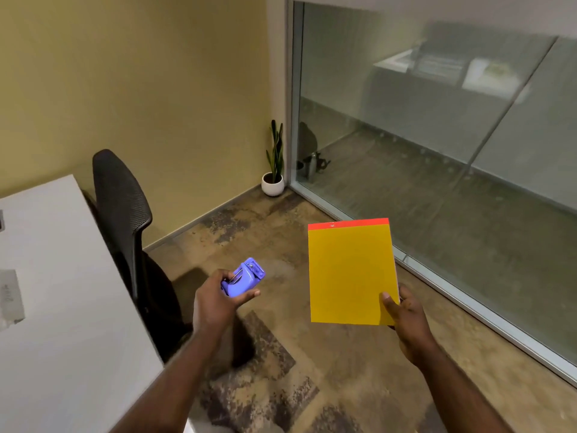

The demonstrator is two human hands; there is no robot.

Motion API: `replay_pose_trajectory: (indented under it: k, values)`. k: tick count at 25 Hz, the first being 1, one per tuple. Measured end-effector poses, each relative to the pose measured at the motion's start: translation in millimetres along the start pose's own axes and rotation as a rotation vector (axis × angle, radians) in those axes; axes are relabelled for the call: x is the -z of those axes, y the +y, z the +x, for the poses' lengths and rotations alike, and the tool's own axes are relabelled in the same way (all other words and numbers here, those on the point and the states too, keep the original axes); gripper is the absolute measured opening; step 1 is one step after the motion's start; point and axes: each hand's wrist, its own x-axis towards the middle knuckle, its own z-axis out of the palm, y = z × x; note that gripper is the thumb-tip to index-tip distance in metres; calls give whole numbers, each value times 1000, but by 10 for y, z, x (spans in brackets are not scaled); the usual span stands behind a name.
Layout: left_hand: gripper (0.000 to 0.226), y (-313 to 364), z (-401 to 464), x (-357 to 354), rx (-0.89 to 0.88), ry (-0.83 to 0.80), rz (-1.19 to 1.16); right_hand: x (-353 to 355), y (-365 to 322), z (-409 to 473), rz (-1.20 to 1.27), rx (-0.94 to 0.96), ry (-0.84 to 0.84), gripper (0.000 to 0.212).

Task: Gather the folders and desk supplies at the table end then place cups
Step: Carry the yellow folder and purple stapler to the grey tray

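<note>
My left hand (218, 300) grips a small purple stapler (245, 276), held over the floor just right of the table. My right hand (406, 314) pinches the lower right corner of a yellow folder (349, 273). A red folder's edge (348, 223) shows behind the yellow one along the top. Both are held up flat, facing me, above the carpet. The white table (62, 307) lies at the left. No cups are in view.
A black mesh office chair (125, 220) stands tucked against the table's right side. A potted plant (274, 173) sits in the far corner by the yellow wall. A glass partition (437, 151) runs along the right. Patterned carpet covers the floor.
</note>
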Motion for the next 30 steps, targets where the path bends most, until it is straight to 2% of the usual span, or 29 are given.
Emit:
replay_pose_trajectory:
  k: [4,9,20,23,26,30]
  values:
    - [52,125,556,-256,-18,57,5,-18,-119,662,8,-3,-8,24]
    - [50,177,1446,-645,-3,113,-29,-241,-300,1742,-2,2,-60,30]
    - [50,299,3454,-851,67,246,-66,-1281,-823,3931,-4,16,-201,30]
    - [60,287,3941,-883,103,296,-60,-1571,-927,4560,-19,12,-272,33]
    - [82,280,4412,-919,147,353,-61,-1913,-1025,5254,-31,17,-354,31]
    - [83,351,4937,-970,195,472,-32,-2386,-1265,6107,-59,7,-481,27]
